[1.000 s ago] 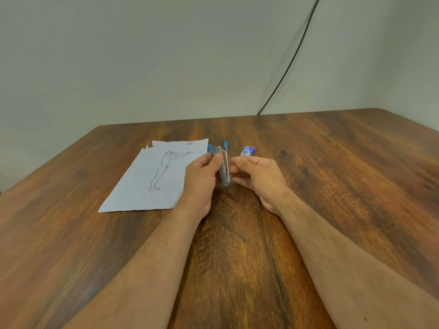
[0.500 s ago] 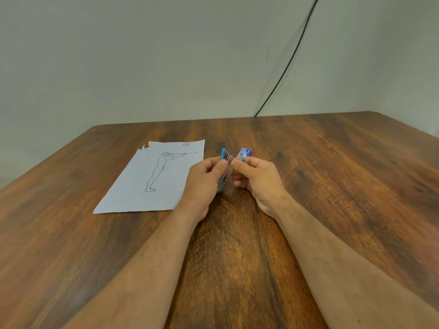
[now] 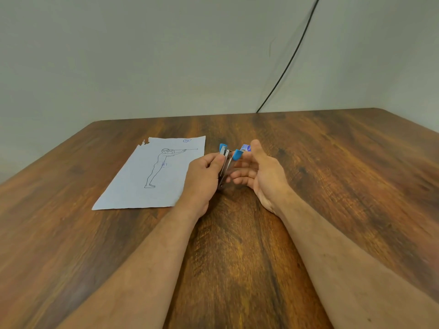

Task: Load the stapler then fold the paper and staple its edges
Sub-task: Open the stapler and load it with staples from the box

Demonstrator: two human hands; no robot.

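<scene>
At the centre of a glossy wood-grain table (image 3: 237, 269), the left hand (image 3: 202, 179) clamps a slim metal stapler (image 3: 225, 162) with blue tips, splayed open, while the right hand (image 3: 261, 176), fingers loosely apart, touches its blue arm; flat pale paper (image 3: 142, 186) lies at nine o'clock

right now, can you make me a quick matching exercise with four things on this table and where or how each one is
Things:
1. paper
2. stapler
3. small blue box
4. black cable

States:
A. runs down the wall to the table's far edge
B. lies flat, unfolded, left of the hands
C. held open in the left hand
D. sits just behind the right hand

Pairs: 1-B, 2-C, 3-D, 4-A
</scene>
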